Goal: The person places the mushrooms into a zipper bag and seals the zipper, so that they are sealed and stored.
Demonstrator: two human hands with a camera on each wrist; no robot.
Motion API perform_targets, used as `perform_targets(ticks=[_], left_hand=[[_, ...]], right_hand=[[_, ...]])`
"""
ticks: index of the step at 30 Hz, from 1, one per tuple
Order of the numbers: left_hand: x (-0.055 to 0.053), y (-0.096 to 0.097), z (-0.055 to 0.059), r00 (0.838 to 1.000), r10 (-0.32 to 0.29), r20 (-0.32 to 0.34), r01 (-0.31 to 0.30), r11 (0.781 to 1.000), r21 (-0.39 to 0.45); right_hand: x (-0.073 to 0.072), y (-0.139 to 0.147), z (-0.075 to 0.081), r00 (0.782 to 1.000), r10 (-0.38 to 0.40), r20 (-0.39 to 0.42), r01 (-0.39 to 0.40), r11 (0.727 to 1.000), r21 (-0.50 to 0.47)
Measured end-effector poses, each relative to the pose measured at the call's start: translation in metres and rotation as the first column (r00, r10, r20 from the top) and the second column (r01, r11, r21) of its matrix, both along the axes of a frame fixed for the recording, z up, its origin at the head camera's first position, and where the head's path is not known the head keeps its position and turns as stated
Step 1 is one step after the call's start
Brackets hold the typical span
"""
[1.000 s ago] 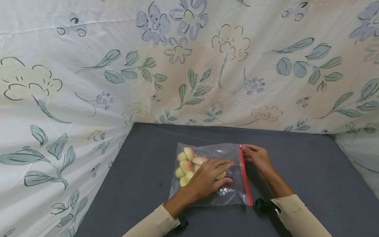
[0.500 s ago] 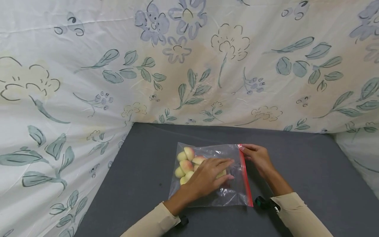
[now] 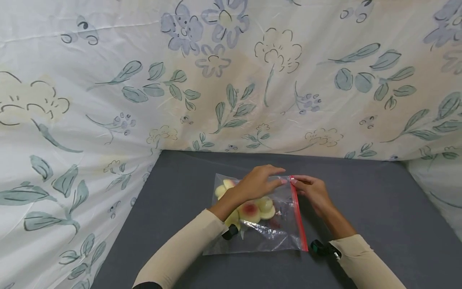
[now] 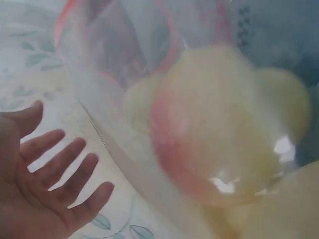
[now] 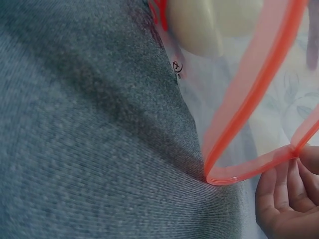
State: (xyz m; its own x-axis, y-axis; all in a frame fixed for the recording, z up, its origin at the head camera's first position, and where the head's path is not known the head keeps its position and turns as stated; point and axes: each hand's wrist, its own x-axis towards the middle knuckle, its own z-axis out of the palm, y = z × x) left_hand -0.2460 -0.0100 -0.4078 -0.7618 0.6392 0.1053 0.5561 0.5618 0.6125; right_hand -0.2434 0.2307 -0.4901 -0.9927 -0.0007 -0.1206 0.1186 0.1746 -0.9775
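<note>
A clear zip bag (image 3: 258,241) lies on the dark table, its red zip strip (image 3: 299,220) toward the right. Inside are several pale yellow fruits (image 3: 250,211) with red blushes, peach-like in look. My left hand (image 3: 257,184) reaches over the bag's far part, fingertips near the far end of the strip. In the left wrist view its fingers (image 4: 75,184) are spread beside the plastic, holding nothing. My right hand (image 3: 314,192) pinches the far corner of the zip strip between thumb and fingers. The right wrist view shows the bag's mouth (image 5: 249,99) parted into a loop.
A dark grey cloth table (image 3: 173,200) extends around the bag. Floral fabric (image 3: 231,92) hangs behind and to the left of it. Black wrist devices (image 3: 321,248) sit at both sleeves, the left one overlapping the bag in the head view.
My left hand has moved from on top of the fruits toward the far edge of the bag, uncovering the nearer fruits. My right hand has kept its pinch at the zip corner.
</note>
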Motion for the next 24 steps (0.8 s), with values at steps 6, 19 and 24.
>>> perform_targets(ticks=[6, 19, 24], left_hand=[[-0.031, 0.022, -0.007, 0.997, -0.014, 0.08, 0.021, 0.996, -0.088], [-0.066, 0.048, -0.019, 0.975, 0.048, 0.215, -0.012, 0.986, -0.166], [-0.067, 0.057, -0.021, 0.985, 0.081, 0.153, -0.051, 0.981, -0.189]], right_hand=[[0.0, 0.002, -0.001, 1.0, 0.004, -0.011, -0.004, 1.0, -0.029], [-0.002, 0.002, -0.002, 1.0, -0.009, -0.013, 0.008, 0.997, -0.07], [-0.003, 0.002, -0.002, 1.0, -0.013, -0.011, 0.012, 0.996, -0.084]])
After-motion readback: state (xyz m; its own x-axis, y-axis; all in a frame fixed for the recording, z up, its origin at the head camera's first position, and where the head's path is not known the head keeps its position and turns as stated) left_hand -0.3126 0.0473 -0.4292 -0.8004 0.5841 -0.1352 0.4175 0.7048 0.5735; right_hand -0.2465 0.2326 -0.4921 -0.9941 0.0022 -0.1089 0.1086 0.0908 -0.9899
